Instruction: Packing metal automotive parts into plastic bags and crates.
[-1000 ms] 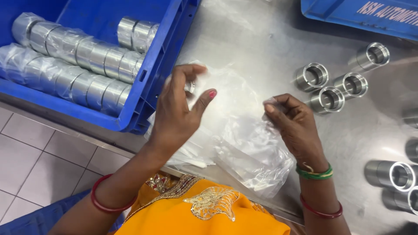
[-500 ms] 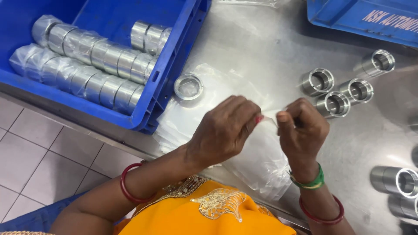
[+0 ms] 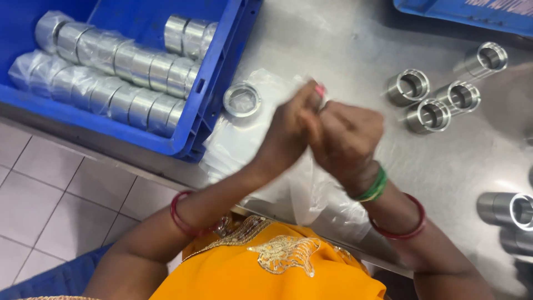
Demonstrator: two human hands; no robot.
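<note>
Standing by the bench: both hands are drawn together above a heap of clear plastic bags (image 3: pixel 311 189) on the steel table (image 3: pixel 344 50).
Left hand: the left hand (image 3: pixel 288 133) is curled, its fingers closed and pressed against the other hand; a pink-painted nail shows at the top.
Right hand: the right hand (image 3: pixel 347 139) is closed into a loose fist, touching the left.
Grip: both look pinched on the thin clear plastic that hangs below them, though the motion blur keeps me from telling exactly what sits between the fingertips.
Bags: crumpled, lying at the table's near edge under the wrists.
Loose ring: a short metal ring (image 3: pixel 242 99) lies on the plastic just beside the crate.
Crate: a blue crate (image 3: pixel 219 83) at the left holds rows of wrapped metal sleeves (image 3: pixel 111 78).
Bare parts: three unwrapped metal sleeves (image 3: pixel 433 100) stand well apart to the right, with more at the far right edge.
</note>
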